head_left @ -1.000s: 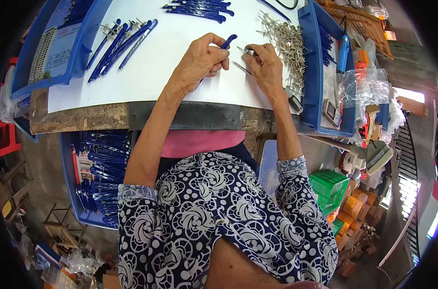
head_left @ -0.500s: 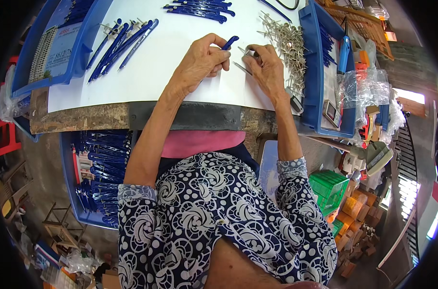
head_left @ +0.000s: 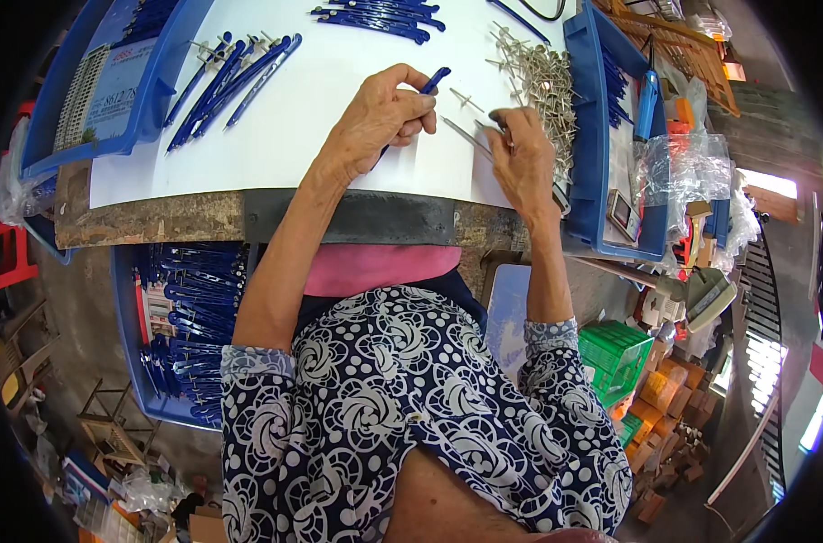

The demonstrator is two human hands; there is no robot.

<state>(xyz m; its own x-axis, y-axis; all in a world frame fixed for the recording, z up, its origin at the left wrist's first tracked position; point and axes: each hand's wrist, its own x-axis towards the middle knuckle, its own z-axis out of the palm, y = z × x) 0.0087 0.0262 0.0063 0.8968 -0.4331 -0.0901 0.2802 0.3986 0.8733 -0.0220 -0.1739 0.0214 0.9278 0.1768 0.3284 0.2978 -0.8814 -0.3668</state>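
Note:
My left hand (head_left: pixel 381 116) is closed around a slim dark blue plastic piece (head_left: pixel 436 80). The rounded end of that piece pokes up past my thumb and forefinger, and its other end shows under my palm. My right hand (head_left: pixel 523 154), fingers curled, is over a thin metal rod-shaped tool (head_left: pixel 466 138) that slants across the white paper. Whether the fingers grip anything is hidden. A single metal pin with a round head (head_left: pixel 466 100) lies between my hands. To the right spreads a heap of similar metal pins (head_left: pixel 540 77).
Blue pieces with pins (head_left: pixel 235 86) lie left, more blue pieces (head_left: pixel 380 18) at the back. Blue trays stand at the left (head_left: pixel 149 118) and right (head_left: pixel 592 145) of the paper. Below the table edge (head_left: pixel 158 222) is a crate of blue pieces (head_left: pixel 194 308).
My right hand has drawn back toward me and right, exposing more of the metal rod. The single pin now lies apart from its fingers. My left hand has barely moved.

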